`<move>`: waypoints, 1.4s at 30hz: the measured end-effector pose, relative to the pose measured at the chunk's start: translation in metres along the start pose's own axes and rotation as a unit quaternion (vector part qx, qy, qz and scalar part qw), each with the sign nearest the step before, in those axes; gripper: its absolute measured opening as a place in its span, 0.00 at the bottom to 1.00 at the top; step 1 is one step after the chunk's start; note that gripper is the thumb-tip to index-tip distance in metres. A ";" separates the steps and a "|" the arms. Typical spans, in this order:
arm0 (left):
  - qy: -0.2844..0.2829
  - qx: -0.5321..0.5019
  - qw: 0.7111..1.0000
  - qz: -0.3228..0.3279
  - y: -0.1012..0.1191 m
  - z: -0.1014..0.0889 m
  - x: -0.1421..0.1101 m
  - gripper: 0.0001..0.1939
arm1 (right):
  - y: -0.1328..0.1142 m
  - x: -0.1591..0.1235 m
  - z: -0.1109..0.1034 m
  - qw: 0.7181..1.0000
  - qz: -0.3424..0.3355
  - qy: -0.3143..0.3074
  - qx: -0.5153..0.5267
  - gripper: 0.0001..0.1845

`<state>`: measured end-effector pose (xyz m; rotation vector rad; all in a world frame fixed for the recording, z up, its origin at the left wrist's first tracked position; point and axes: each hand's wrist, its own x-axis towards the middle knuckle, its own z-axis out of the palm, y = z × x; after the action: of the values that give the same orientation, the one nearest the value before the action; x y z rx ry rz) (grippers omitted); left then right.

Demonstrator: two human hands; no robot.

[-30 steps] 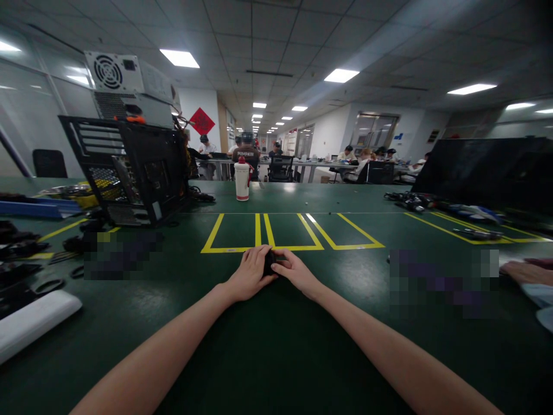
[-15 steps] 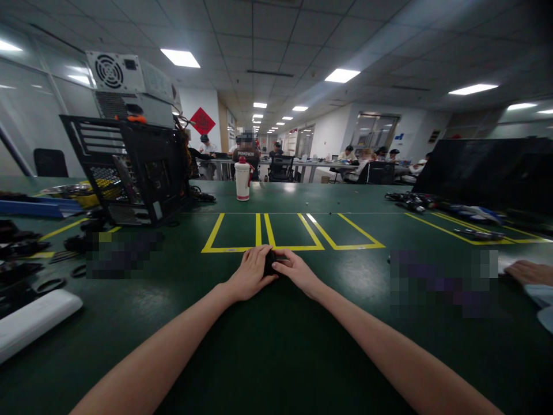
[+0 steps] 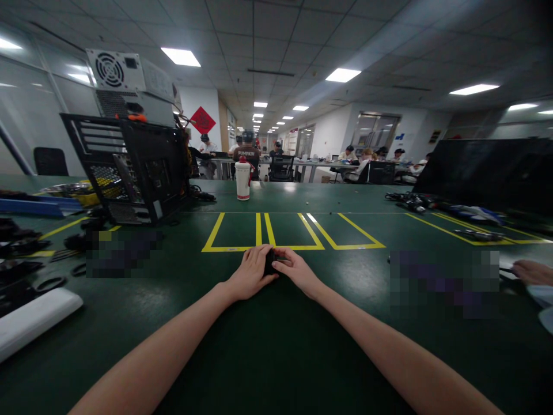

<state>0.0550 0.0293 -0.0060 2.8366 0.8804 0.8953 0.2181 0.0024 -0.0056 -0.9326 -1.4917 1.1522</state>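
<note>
Smooth, glossy tabletop [image 3: 354, 276]. Left of cup [image 3: 242, 181]: grey metal power supply [image 3: 133, 75], matt black computer case [image 3: 151, 167]. Nearer than cup: shiny tape [image 3: 259, 230].

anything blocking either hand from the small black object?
Nothing visible. The left hand is wrapped over the small black object from the left, and the right hand has its fingertips at the right side. The nearby yellow tape lies flat beyond the hands.

Legible: PUMPKIN, in pale capitals across back of brown shirt [image 3: 247, 158]. Red diamond wall sign [image 3: 203, 120]: marking illegible.
</note>
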 end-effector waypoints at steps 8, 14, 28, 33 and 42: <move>-0.005 -0.002 1.000 -0.002 0.001 -0.001 0.000 0.31 | 0.001 -0.001 0.000 1.000 -0.005 -0.003 0.008 0.14; -0.012 -0.008 1.000 -0.002 0.003 -0.004 0.000 0.30 | 0.003 0.001 0.000 0.999 -0.011 0.022 -0.021 0.16; -0.002 0.005 1.000 0.002 -0.001 0.001 0.000 0.31 | 0.002 0.000 0.001 1.000 -0.018 0.012 -0.019 0.14; -0.003 0.002 1.000 -0.001 0.000 0.000 0.000 0.31 | 0.002 0.002 0.000 0.999 -0.002 0.022 -0.033 0.18; -0.004 -0.002 1.000 0.006 0.001 -0.003 -0.001 0.30 | 0.002 0.000 0.000 1.000 -0.005 -0.021 0.012 0.17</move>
<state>0.0535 0.0276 -0.0037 2.8429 0.8605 0.8865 0.2185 0.0027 -0.0080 -0.8896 -1.5113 1.1870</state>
